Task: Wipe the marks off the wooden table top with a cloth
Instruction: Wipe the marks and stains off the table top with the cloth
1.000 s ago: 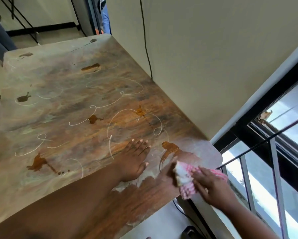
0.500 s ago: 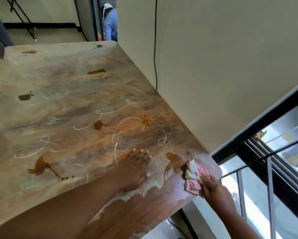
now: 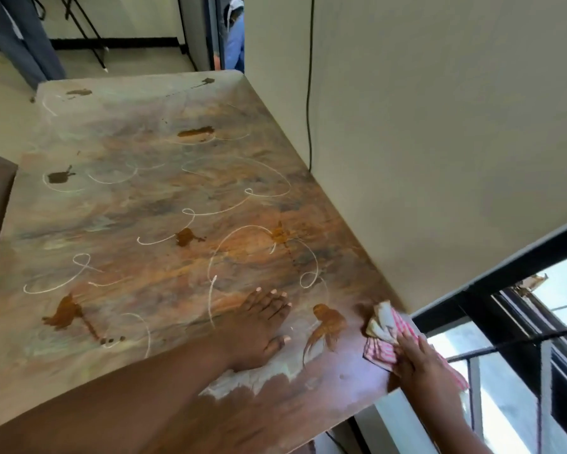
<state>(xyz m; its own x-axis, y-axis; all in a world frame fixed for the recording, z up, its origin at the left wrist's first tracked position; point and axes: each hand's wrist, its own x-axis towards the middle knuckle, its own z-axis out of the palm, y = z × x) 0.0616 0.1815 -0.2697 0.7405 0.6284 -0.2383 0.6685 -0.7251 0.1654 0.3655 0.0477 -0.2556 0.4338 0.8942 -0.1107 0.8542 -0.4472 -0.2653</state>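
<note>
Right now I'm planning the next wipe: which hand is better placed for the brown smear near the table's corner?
The right hand. It already presses the cloth on the table top, just beside the brown smear. The left hand lies flat and holds no cloth.

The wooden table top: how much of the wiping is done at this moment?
Little is done: only the near corner looks clean. The right hand presses the cloth beside the nearest brown stain; the left hand rests flat. Chalk loops and other brown stains remain.
</note>
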